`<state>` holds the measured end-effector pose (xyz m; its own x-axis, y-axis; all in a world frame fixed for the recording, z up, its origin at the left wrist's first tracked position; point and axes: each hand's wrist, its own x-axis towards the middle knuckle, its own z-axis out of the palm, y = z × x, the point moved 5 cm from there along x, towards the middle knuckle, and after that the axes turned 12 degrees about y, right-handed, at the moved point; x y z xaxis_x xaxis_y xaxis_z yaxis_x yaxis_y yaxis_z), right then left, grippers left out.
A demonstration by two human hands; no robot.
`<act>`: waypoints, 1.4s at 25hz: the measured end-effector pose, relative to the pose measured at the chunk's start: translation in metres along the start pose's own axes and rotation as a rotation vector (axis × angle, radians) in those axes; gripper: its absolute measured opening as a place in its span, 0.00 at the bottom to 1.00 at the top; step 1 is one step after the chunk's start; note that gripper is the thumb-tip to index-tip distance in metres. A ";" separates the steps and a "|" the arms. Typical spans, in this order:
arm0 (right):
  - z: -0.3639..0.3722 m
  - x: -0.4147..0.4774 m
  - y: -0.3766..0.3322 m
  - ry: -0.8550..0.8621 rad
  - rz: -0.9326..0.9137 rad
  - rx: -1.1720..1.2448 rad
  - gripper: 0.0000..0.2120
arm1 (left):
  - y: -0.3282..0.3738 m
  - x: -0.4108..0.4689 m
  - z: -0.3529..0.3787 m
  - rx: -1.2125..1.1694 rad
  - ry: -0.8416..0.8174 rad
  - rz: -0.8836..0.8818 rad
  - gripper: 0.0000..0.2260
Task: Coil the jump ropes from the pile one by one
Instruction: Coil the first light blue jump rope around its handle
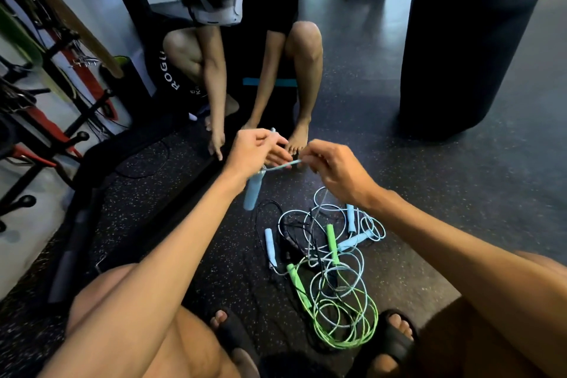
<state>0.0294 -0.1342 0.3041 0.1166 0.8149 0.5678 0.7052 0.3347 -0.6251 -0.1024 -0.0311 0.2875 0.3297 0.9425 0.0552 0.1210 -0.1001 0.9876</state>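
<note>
Aloft, left hand gripping pale blue jump rope, right hand pinching its cord, tangled pile below.

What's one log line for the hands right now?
left hand: grips blue rope | right hand: pinches its cord | pile: tangled on floor

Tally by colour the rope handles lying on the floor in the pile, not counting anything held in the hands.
Light blue handles: 3
Green handles: 2
Total: 5
Any handles of the black rope are too dark to make out.
</note>
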 end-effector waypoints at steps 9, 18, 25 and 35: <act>-0.017 0.012 0.023 0.192 0.270 0.220 0.04 | 0.004 -0.030 0.037 -0.316 -0.478 -0.298 0.15; 0.039 -0.036 0.054 -0.420 0.751 0.277 0.08 | 0.018 -0.012 0.014 -0.717 -0.123 -0.252 0.12; 0.044 -0.041 0.046 -0.480 0.558 0.158 0.07 | 0.011 0.000 -0.004 -0.517 0.154 -0.021 0.12; 0.002 0.001 0.005 -0.053 0.080 -0.005 0.08 | -0.002 -0.008 0.019 0.216 -0.100 0.074 0.16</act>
<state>0.0319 -0.1306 0.3006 0.1357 0.8627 0.4872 0.6987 0.2653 -0.6644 -0.0875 -0.0446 0.2827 0.4349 0.8949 0.1005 0.2868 -0.2435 0.9265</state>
